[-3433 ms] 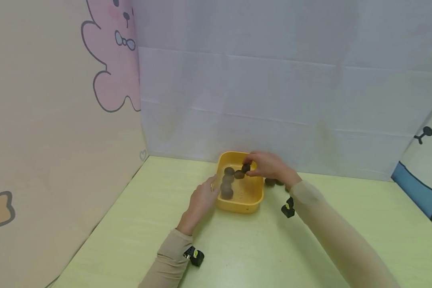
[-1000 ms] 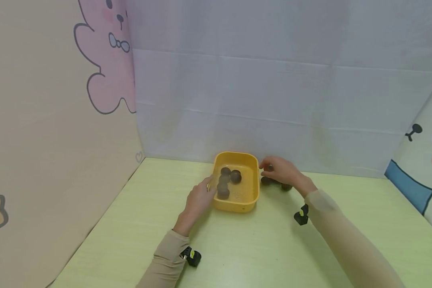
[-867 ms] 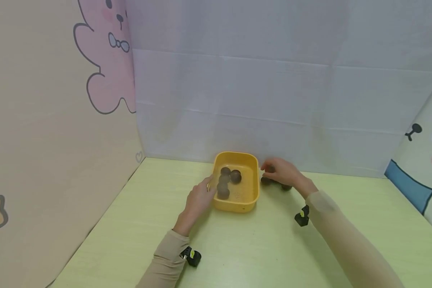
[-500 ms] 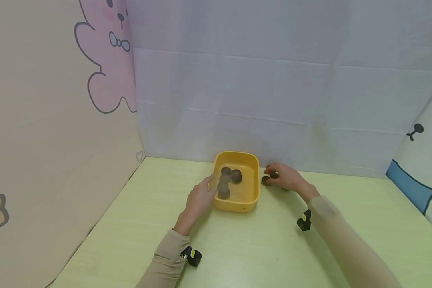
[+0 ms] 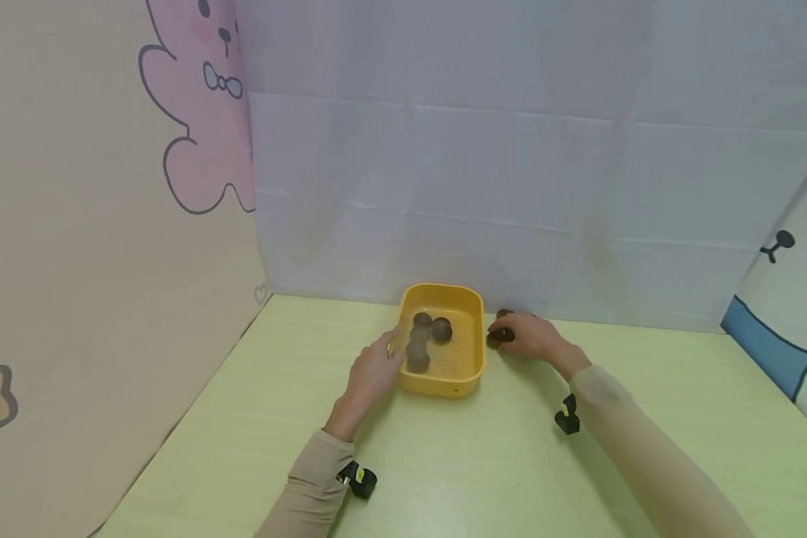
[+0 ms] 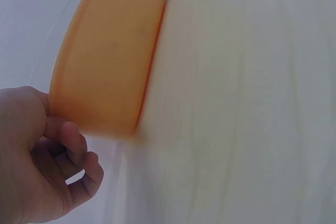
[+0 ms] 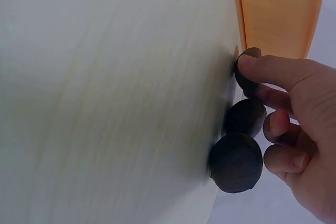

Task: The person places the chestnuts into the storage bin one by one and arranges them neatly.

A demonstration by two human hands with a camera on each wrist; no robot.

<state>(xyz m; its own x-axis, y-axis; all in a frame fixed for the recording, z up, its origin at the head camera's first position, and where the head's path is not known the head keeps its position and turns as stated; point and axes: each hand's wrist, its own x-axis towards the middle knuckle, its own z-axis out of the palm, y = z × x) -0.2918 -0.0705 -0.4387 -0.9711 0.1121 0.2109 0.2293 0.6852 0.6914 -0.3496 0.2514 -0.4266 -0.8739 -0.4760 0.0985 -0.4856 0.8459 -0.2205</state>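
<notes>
A yellow plastic box [image 5: 444,387] stands near the back wall, with several dark brown, round, nut-like balls [image 5: 441,329] inside, mostly along its left side. My left hand [image 5: 371,373] holds the box's left rim; the left wrist view shows the thumb and curled fingers at its edge. Just right of the box, my right hand [image 5: 534,340] is low over the table. In the right wrist view it pinches a dark ball [image 7: 244,83] between thumb and finger, close to the box wall. Beside it sit a smaller-looking ball [image 7: 247,116] and a larger-looking ball [image 7: 236,162].
Another dark ball [image 5: 504,312] shows behind the right hand, by the white back curtain [image 5: 511,187]. The pale green table [image 5: 444,463] extends toward me. A wall panel with a pink bear rises at left; another printed panel [image 5: 787,321] stands at right.
My right hand has moved from over the box, where it held a ball, to the balls on the right. During the last second it has lowered onto one. My left hand stays at the rim.
</notes>
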